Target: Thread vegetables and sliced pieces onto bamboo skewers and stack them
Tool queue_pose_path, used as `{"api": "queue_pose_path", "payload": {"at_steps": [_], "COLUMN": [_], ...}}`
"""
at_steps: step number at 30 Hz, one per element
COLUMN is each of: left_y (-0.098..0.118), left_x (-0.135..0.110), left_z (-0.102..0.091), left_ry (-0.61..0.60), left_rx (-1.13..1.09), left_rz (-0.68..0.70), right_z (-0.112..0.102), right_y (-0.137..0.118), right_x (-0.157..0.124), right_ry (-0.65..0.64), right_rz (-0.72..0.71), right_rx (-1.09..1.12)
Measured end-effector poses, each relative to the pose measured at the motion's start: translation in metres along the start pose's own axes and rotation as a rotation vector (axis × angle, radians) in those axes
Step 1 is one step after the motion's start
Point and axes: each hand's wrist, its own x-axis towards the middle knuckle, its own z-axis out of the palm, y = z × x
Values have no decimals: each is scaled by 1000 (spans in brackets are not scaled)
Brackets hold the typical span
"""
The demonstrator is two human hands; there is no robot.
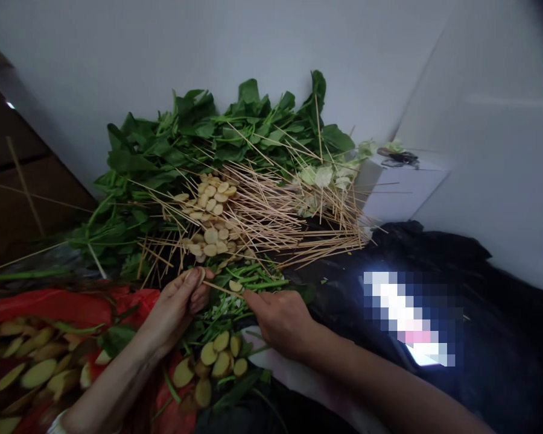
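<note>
My left hand [177,301] pinches a thin potato slice [202,276] between thumb and fingers. In my right hand [280,318] is a bamboo skewer [222,290], which reaches across to the slice; whether its tip has pierced the slice is hidden by my left fingers. Another potato slice [235,286] shows just above the skewer, and I cannot tell if it touches it. Beyond both hands lies a heap of skewered potato slices [217,193], with their bare skewers [276,211] fanning out to the right. Loose potato slices [221,351] rest below, between my forearms.
A red plastic bag [131,299] at left carries many more slices [38,374]. Leafy greens [149,154] pile along the wall, with pale cabbage-like leaves [323,176] at right. A white box [400,190], black plastic sheeting [447,247] and a bright, pixelated object [407,319] are at right.
</note>
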Motion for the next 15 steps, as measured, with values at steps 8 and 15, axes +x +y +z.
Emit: {"api": "queue_pose_path", "payload": {"at_steps": [8,15], "left_y": [-12,-20], "left_x": [-6,-19], "left_z": [11,33], "left_ry": [6,-186], "left_rx": [38,-93], "left_rz": [-4,-83], "right_z": [-3,6], "right_y": [-8,-7], "right_x": [-4,-3], "right_ry": [-28,89], "right_rz": [5,54], "right_rx": [26,93]}}
